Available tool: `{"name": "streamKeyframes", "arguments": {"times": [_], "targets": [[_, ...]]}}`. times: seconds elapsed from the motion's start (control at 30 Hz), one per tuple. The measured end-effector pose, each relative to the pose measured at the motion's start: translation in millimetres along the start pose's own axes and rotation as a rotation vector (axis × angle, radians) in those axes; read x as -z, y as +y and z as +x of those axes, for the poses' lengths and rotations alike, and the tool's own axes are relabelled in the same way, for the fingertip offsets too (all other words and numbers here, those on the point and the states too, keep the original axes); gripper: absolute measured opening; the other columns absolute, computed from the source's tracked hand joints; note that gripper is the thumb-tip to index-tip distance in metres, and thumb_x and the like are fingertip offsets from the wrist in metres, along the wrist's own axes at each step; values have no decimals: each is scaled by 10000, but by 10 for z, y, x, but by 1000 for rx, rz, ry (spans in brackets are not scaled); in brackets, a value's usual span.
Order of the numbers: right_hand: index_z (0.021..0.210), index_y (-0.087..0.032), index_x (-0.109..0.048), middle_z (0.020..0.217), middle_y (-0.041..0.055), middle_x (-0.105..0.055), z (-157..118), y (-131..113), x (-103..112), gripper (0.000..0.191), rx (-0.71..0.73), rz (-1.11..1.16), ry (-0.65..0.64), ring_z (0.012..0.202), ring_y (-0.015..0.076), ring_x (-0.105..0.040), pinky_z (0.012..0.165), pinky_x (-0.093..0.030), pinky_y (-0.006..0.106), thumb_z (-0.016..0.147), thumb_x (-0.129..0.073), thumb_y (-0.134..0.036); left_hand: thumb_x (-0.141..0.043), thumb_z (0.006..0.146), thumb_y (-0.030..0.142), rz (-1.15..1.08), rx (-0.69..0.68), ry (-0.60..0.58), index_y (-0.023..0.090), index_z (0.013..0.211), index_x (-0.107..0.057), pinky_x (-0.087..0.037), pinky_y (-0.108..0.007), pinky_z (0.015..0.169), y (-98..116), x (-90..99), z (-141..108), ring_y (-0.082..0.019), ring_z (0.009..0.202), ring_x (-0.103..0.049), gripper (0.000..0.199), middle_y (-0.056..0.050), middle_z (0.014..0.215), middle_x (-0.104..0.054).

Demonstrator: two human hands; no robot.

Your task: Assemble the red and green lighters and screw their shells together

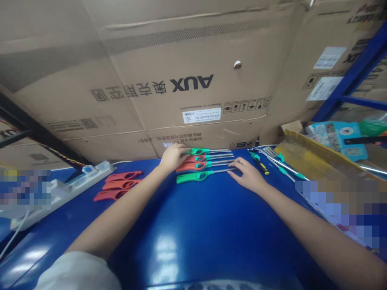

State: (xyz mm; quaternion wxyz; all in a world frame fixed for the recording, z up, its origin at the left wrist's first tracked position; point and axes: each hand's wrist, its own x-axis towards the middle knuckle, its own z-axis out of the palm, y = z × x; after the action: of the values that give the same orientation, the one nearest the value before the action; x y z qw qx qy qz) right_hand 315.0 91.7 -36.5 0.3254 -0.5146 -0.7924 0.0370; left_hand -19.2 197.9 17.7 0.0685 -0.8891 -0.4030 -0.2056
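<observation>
On the glossy blue bench point(208, 237), four long-nosed plastic utility lighters point(199, 163) lie side by side: green, red, red, green, with thin steel nozzles pointing right. The left hand point(173, 158) is cupped over the rear of the topmost green lighter point(196, 152). Its grip looks closed, but the fingers are half hidden, so clamped or merely resting can't be called. The right hand point(246, 174) is spread wide, its grip apart, with the fingertips point(234, 163) right at the nozzle ends. Watch the risks here: the lighters are packed tight, so one sideways nudge could fan the row out of line, and those slim nozzles could snag one another. Off to the left, three red plastic lighter handles point(117, 185) sit near a white power strip point(63, 193). To the right, a yellow-and-black screwdriver point(260, 163) lies close enough for a stray hand to knock it.
</observation>
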Motion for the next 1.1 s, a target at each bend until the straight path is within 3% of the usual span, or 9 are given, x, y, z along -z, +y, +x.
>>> {"name": "streamKeyframes", "arguments": {"times": [0.33,1.1], "targets": [[1062,-242,-678,1083,77,-646,2,5,1,183,-1,-8,-4,1035,265,-675,827,-576,394,940,-595,-350,-598,997,358,101,123,-111,187,1257,-615,-572,-437,932,30,60,12,-226,1091,-642,311,-108,1295,-618],[1067,-244,-682,1096,85,-648,4,4,-2,189,-12,26,4,1055,269,-668,871,-574,418,934,-583,-334,-604,993,359,108,517,-198,187,1260,-613,-572,-435,929,255,221,-72,-229,1094,-642,317,-106,1292,-619]]}}
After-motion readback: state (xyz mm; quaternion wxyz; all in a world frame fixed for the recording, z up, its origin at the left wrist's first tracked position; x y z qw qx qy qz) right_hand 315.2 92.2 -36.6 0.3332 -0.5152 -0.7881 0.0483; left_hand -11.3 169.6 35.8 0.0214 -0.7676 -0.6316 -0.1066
